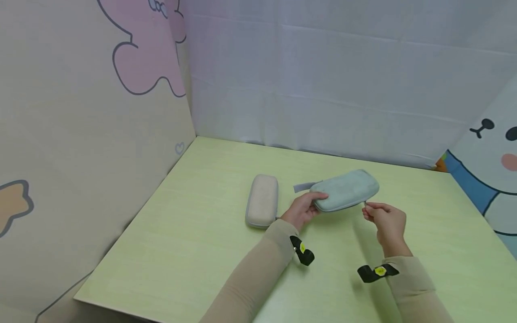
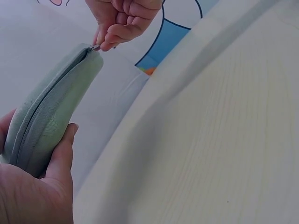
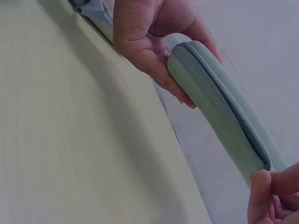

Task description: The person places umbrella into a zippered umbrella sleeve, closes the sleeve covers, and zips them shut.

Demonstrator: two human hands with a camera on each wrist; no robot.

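Observation:
A pale green zippered pencil case is held up over the table, tilted, with a grey strap at its left end. My left hand grips that end, thumb on the upper face and fingers beneath. At the other end, my right hand pinches the small zipper pull between thumb and fingertips. Along the side of the case, the zipper shows a narrow dark gap that runs up to the pull. A beige pencil case with grey edging lies on the table just left of my left hand.
The light yellow-green table meets a cartoon-printed wall on the left and a white cloth at the back. Another printed panel stands along the right side.

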